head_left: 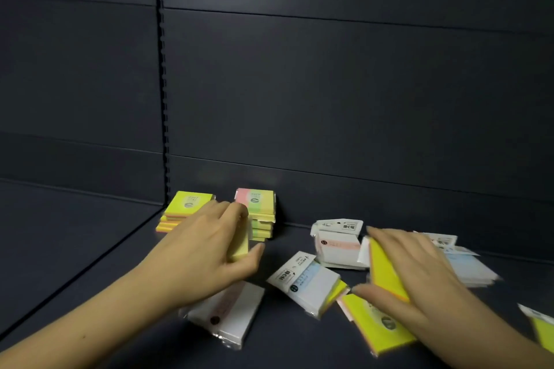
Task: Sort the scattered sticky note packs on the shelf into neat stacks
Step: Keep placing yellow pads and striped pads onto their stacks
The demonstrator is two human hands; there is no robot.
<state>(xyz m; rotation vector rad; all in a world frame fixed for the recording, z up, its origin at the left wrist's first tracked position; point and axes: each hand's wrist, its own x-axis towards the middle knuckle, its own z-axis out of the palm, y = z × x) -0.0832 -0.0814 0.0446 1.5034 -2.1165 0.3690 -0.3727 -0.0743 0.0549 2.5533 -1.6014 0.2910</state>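
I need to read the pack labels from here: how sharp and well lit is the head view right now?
Head view: dim, even light on the dark shelf; the right hand and the white packs behind it are smeared by motion; the left hand is sharper; label print on the back stacks is too small to read; wide-angle bending at the edges.

One head-worn camera looks forward and down, close over the dark shelf toward its back wall.
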